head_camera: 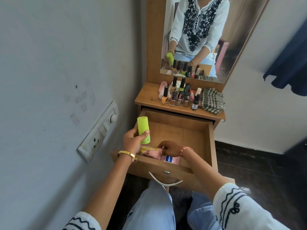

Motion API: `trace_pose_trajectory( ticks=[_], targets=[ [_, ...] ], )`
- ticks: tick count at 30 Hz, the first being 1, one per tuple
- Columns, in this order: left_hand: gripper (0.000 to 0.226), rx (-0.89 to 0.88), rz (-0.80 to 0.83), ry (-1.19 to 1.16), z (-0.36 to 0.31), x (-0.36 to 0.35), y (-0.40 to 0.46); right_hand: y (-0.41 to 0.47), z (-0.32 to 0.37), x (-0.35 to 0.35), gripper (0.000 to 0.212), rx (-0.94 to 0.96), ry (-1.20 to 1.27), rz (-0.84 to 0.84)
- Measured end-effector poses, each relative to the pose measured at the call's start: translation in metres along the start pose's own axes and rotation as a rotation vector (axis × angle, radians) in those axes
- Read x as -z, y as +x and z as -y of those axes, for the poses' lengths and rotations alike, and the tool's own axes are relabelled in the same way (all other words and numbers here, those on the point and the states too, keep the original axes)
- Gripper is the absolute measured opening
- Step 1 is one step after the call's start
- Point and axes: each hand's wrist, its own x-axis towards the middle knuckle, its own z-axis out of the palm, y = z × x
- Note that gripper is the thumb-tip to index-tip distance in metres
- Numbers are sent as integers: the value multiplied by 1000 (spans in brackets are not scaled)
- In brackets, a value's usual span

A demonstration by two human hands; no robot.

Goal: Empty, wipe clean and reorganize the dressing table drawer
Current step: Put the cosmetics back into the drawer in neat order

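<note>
Emptying is proceeding: the left hand (132, 138) is gripping the green bottle (143, 130) while the right hand (169, 147) is pinching the pink tube (160, 156) in the drawer (210, 146), which next needs lifting out.

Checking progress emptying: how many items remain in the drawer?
3 visible, bunched at the front: yellow packet, pink tube held by the right hand, blue-labelled tube beside it. More may be hidden.
</note>
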Motion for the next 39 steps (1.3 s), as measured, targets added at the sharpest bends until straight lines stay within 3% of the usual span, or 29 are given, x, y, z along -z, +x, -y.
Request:
trace_pose_trajectory(
  ticks=[10,12,14,17,19,23,27,30,35,39],
  targets=[
    [36,-76,11,180,2,-1,-5,7,-1,-3,36,23,35,-169],
    [37,-88,11,208,1,-1,-7,0,4,4,33,67,222,-281],
    [39,-109,14,264,-1,-1,-9,-12,12,14,29,127,559,-360],
    [44,-134,56,366,-4,-7,-14,-28,20,25,38,234,777,-297],
    [47,-160,83,394,-7,-12,-18,-34,25,27,42,280,743,-271],
    [52,-224,142,515,-10,-25,-28,-41,23,25,40,215,697,-391],
    [61,-204,258,435,-10,-44,-38,-51,7,24,28,146,691,-524],
    [57,-166,370,442,-5,-54,-36,-59,-8,28,33,64,747,-593],
    [44,-53,459,918,4,-67,-24,-69,-42,31,37,-177,332,-690],
    [40,-23,520,1075,7,-75,-21,-75,-57,31,38,-301,190,-634]
  ],
)
